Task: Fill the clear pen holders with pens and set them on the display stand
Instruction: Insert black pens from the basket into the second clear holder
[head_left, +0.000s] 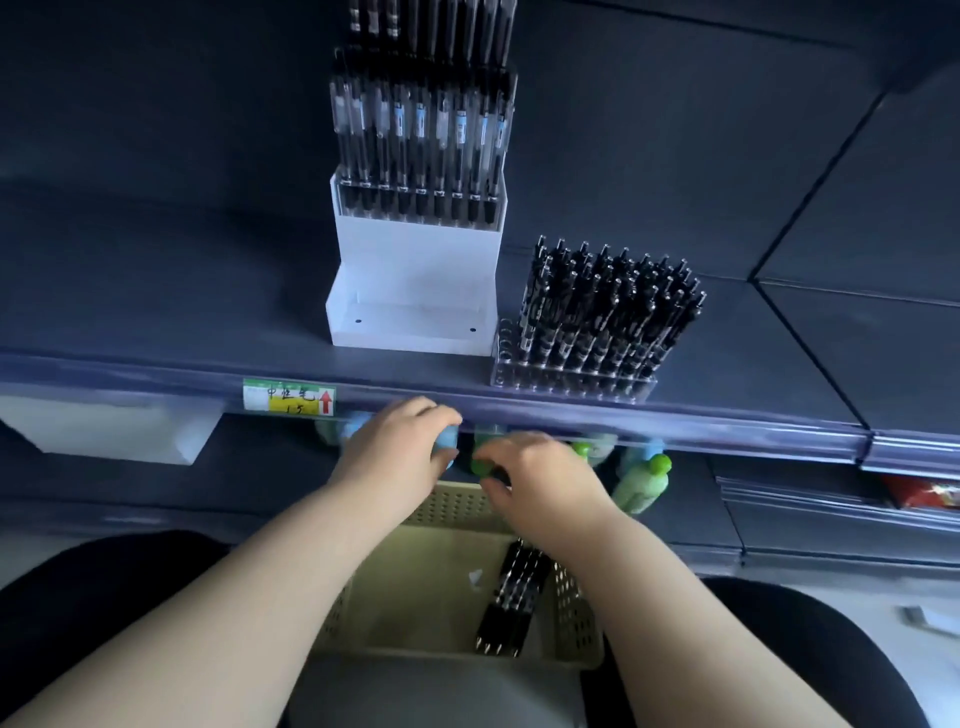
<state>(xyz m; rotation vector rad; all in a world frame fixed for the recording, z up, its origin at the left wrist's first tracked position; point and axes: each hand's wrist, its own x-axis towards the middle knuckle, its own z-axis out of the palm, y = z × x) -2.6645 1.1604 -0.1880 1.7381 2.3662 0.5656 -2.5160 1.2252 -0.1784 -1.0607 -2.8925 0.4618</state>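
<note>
Left hand (395, 452) and right hand (540, 483), each on a bare forearm (260, 597), uncovered from the fingers (431, 411) back to the lower edge. Well behind the fingers, to either outer side, a plain black garment (78, 597) covers the legs (789, 634).

A clear acrylic pen holder (571, 387) with rows of round holes stood up and to the right of the right hand (540, 483), packed with black click pens (613, 312) that leaned right. A white stepped plastic display stand (415, 291) rose directly above the left hand (400, 447), its upper step carrying a second clear holder (415, 200) of upright clear-barrelled pens (421, 135). A few loose black pens (511, 597) lay side by side beneath the right wrist.
</note>
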